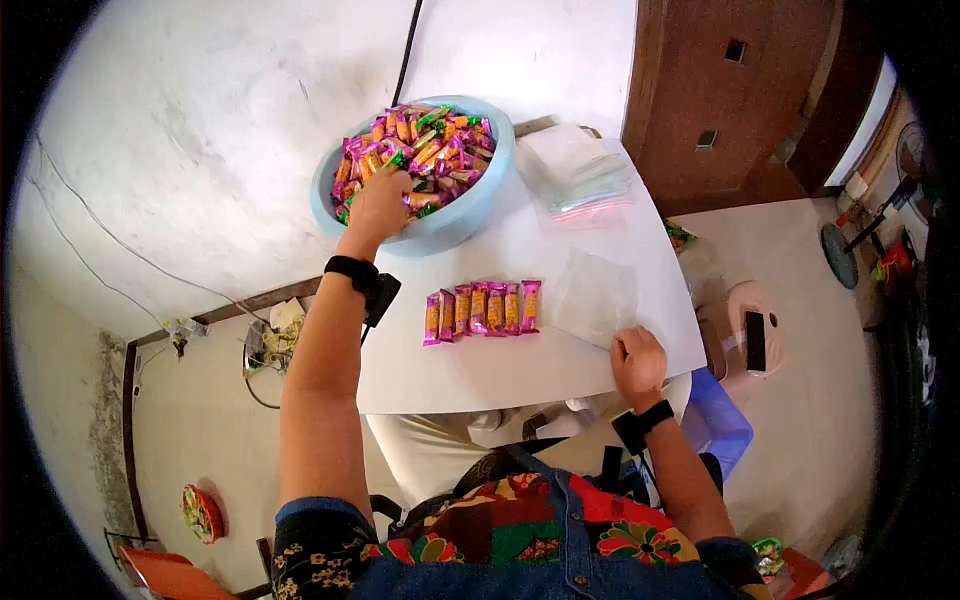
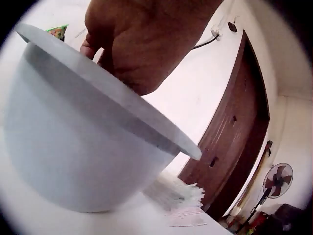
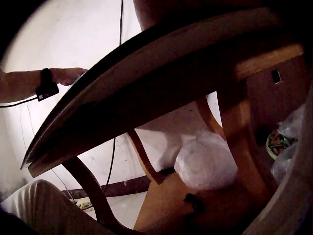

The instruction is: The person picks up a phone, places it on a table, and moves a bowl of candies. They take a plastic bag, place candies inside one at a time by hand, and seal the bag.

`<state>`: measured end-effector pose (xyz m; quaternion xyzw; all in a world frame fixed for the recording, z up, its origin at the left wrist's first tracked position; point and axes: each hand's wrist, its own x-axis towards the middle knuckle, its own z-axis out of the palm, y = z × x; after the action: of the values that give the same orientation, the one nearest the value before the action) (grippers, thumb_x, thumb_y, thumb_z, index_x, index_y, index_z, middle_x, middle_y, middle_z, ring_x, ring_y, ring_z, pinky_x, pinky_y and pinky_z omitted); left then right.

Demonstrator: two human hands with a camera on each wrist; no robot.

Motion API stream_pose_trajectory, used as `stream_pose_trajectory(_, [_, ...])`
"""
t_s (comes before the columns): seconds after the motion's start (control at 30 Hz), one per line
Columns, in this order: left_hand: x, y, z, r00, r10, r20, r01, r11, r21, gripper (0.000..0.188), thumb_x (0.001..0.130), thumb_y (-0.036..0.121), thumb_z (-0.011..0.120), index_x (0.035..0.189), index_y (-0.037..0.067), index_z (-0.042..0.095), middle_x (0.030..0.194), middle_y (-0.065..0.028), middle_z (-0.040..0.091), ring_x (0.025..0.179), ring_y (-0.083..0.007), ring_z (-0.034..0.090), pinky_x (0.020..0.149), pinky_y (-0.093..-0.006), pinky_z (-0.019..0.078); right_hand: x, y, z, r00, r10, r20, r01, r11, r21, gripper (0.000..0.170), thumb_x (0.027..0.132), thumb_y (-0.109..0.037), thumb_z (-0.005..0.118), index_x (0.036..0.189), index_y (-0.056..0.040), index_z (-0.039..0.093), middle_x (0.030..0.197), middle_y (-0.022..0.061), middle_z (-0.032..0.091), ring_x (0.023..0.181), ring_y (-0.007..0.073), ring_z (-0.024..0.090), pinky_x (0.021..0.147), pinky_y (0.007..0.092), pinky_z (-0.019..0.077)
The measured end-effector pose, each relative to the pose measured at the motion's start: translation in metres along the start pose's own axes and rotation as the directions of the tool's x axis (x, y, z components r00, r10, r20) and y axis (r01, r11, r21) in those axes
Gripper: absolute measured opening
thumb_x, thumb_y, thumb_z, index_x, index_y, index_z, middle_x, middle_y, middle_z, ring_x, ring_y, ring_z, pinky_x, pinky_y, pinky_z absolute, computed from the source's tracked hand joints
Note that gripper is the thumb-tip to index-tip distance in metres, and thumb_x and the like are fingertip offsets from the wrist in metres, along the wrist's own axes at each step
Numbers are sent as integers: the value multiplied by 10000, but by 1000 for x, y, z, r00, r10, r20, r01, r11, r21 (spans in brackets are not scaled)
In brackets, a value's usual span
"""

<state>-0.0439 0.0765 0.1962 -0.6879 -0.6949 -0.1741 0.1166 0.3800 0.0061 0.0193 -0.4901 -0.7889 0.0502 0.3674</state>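
Observation:
In the head view my left hand [image 1: 378, 205] reaches over the near rim of a light blue basin [image 1: 470, 222] heaped with small purple-and-orange wrapped snack bars [image 1: 430, 150]. Its fingertips are down among the wrappers, and I cannot tell whether they grip one. The left wrist view shows that hand [image 2: 142, 44] above the basin's rim [image 2: 112, 88]. My right hand [image 1: 640, 365] rests at the table's front edge, fingers loosely curled, close beside a clear plastic bag [image 1: 595, 295] lying flat. Left of that bag, several wrapped bars [image 1: 480, 310] stand side by side in a row.
A stack of clear bags [image 1: 580, 185] with pink edges lies at the back right of the white table [image 1: 450, 385]. The wall [image 1: 220, 130] runs behind the basin. A pink bin [image 1: 755, 330] stands on the floor to the right, and a blue stool [image 1: 720, 420] is beneath the right corner.

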Motion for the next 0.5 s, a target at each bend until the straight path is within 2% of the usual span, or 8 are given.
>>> stream_pose_trajectory(0.03, [-1,3,-5,1000,-17,-20,17,999,-37,159,746,5,597,877,85,640,967,-114,615,966,-343,587,794,-450,491,1,0,0,1000,-5,-4,5,1000,8,77,761,-65,643,801,-61,577,774,132,573,734,346,577,640,450,480])
stream_pose_trajectory(0.07, [-1,-11,6,995,12,-98,-17,999,-50,163,755,34,631,917,54,627,962,-118,635,965,-343,588,793,-436,494,0,-1,0,1000,-7,-6,7,1000,10,78,760,-63,643,799,-60,576,772,133,571,733,347,576,636,452,477])
stream_pose_trajectory(0.13, [-13,3,-11,977,-21,-213,-3,994,-111,172,757,69,663,922,47,617,953,-121,646,955,-344,595,788,-432,494,2,-4,-2,1000,-16,-16,16,1000,13,80,758,-58,643,796,-58,572,769,133,566,732,348,573,628,456,472])
stream_pose_trajectory(0.2, [-30,14,-27,952,-107,-285,52,980,-194,217,742,132,728,903,50,607,922,-113,654,902,-311,622,756,-413,493,3,-4,-4,999,-17,-27,18,999,35,86,755,-56,644,792,-57,567,764,133,561,729,348,571,628,455,469])
stream_pose_trajectory(0.3, [-98,40,-44,933,-304,-190,216,899,-381,201,740,147,738,852,47,605,860,-113,648,832,-285,628,714,-395,488,2,-3,-1,1000,-3,-13,4,999,33,94,751,-56,647,790,-58,561,759,130,555,730,346,568,633,451,465])
stream_pose_trajectory(0.37, [-135,39,-28,930,-321,-180,268,926,-265,199,737,148,743,818,36,600,801,-115,636,755,-274,621,667,-387,482,-2,-2,-1,1000,6,5,-6,1000,23,97,750,-56,650,788,-59,560,758,126,554,734,343,567,638,448,464])
stream_pose_trajectory(0.43, [-169,23,5,941,-302,-152,263,936,-235,218,739,177,741,805,29,595,778,-120,627,725,-299,613,647,-411,483,1,-4,-2,1000,-5,0,5,1000,25,99,749,-57,653,785,-60,561,759,123,555,740,341,568,643,445,464])
stream_pose_trajectory(0.5, [-192,14,33,900,-435,-31,422,886,-193,247,740,213,743,798,27,591,779,-125,629,732,-313,618,647,-428,487,1,-3,0,1000,-7,-6,7,999,38,96,751,-60,653,789,-61,564,762,121,556,744,340,568,644,446,464])
